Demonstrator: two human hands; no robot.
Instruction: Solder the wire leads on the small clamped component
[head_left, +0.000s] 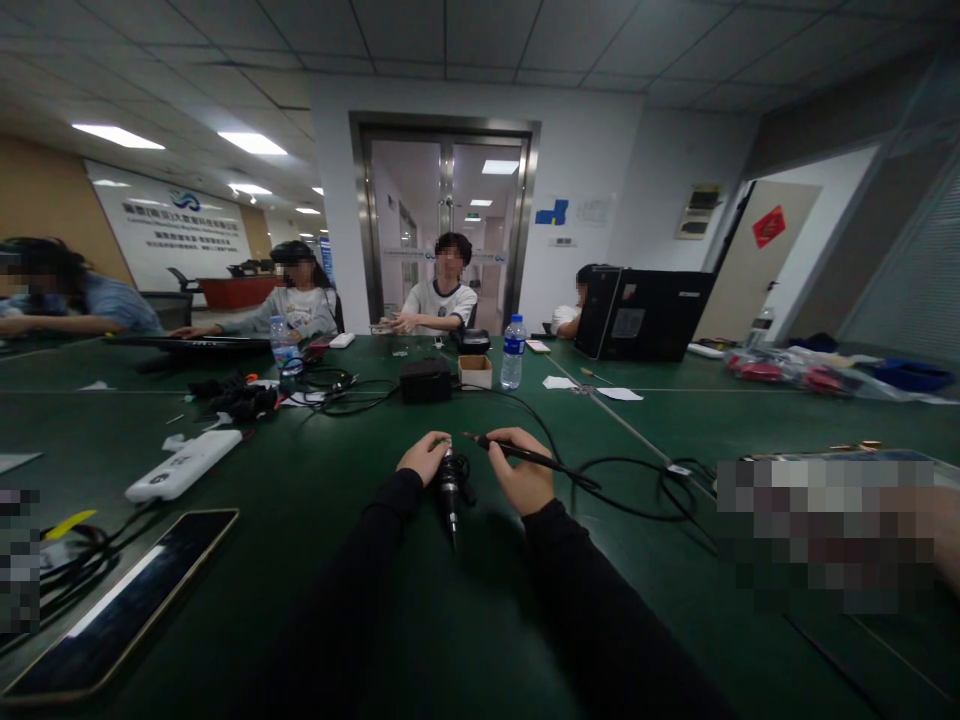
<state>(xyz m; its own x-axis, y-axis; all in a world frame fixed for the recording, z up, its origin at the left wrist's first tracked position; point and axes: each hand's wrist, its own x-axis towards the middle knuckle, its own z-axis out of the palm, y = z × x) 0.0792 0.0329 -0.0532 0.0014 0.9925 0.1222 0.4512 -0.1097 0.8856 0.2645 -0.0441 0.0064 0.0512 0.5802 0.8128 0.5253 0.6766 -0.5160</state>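
My left hand [424, 457] is closed on a small part at the top of a black clamp stand [450, 487] that rests on the green table [315, 600]. My right hand [523, 468] grips a black soldering iron [517, 453] like a pen. Its tip points left toward my left hand's fingers. The iron's black cable [637, 495] runs off to the right and loops on the table. Both my sleeves are black.
A phone [120, 605] lies at the near left, with a white power strip [184, 465] behind it. Farther back are a black box [425, 381], a small carton [475, 371], a water bottle [513, 352] and tangled cables [247, 395]. Several people sit at the far side. A black laptop [641, 312] stands right.
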